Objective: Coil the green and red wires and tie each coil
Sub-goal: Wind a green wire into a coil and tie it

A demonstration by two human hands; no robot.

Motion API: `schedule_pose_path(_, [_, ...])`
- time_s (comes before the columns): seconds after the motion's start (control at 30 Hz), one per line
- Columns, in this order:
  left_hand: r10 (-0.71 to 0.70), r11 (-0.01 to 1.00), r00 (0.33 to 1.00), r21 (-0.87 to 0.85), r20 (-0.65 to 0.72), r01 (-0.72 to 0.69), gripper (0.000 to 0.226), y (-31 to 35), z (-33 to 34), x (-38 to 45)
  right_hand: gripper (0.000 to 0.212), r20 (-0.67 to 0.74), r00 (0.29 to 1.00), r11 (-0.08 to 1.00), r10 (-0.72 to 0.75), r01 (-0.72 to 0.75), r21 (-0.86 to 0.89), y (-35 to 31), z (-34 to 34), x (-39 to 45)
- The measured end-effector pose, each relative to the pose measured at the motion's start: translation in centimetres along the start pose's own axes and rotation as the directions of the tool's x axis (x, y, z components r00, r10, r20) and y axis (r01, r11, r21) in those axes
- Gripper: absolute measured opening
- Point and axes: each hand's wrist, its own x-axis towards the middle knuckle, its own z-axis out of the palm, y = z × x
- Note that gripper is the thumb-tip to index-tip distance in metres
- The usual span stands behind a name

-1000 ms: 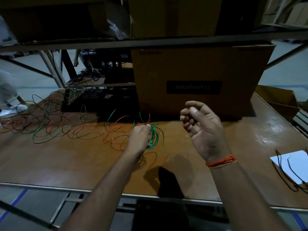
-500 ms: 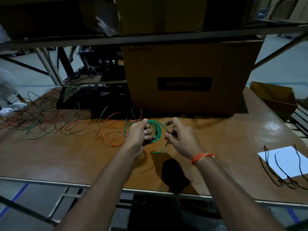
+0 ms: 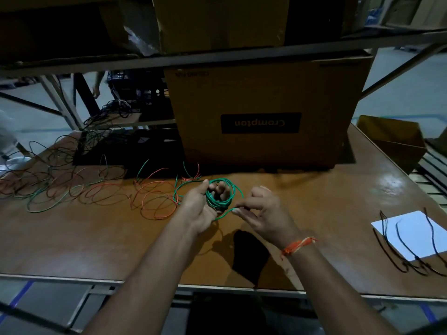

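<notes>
A green wire coil (image 3: pixel 221 196) of several loops sits around the fingers of my left hand (image 3: pixel 202 206), held just above the brown table (image 3: pixel 96 238). My right hand (image 3: pixel 262 211) pinches the loose green tail at its end, right of the coil. Loose red wire (image 3: pixel 154 199) lies in loops on the table left of my left hand, with short green and red ends behind it. More tangled red and green wire (image 3: pixel 55 189) spreads over the table's far left.
A large cardboard box (image 3: pixel 261 112) stands behind my hands under a metal shelf (image 3: pixel 217 56). A white sheet (image 3: pixel 416 235) with black ties (image 3: pixel 396 247) lies at the right edge. A small open carton (image 3: pixel 391 139) sits far right. The table's front edge (image 3: pixel 217 287) runs near my forearms.
My right hand came down from mid-air to the coil and took hold of the green tail. The left hand turned palm-up, showing the coil around its fingers.
</notes>
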Motion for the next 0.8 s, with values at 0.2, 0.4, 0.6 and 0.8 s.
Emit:
schedule_pose_path(0.2, [-0.11,0.993,0.984,-0.023,0.142,0.115,0.041,1.6,0.0,2.5,0.008,-0.148,0.946,0.925,0.287,-0.234,0.299,-0.1,1.1,0.1])
schedule_pose_path(0.4, [-0.037,0.984,0.989,0.179,0.146,0.011,0.04,0.5,2.4,4.2,0.002,-0.268,0.899,0.934,0.347,-0.356,0.017,-0.4,1.9,2.6])
schedule_pose_path(0.6, [0.134,0.912,0.969,0.357,0.207,-0.202,0.042,-0.9,3.2,5.3,0.007,-0.314,0.851,0.85,0.42,-0.491,-0.192,-0.8,3.3,4.4])
schedule_pose_path(0.8, [0.222,0.845,0.952,0.445,0.209,-0.295,0.032,-0.6,2.4,6.7,0.009,-0.21,0.936,0.92,0.284,-0.327,-0.214,-1.5,2.7,5.3])
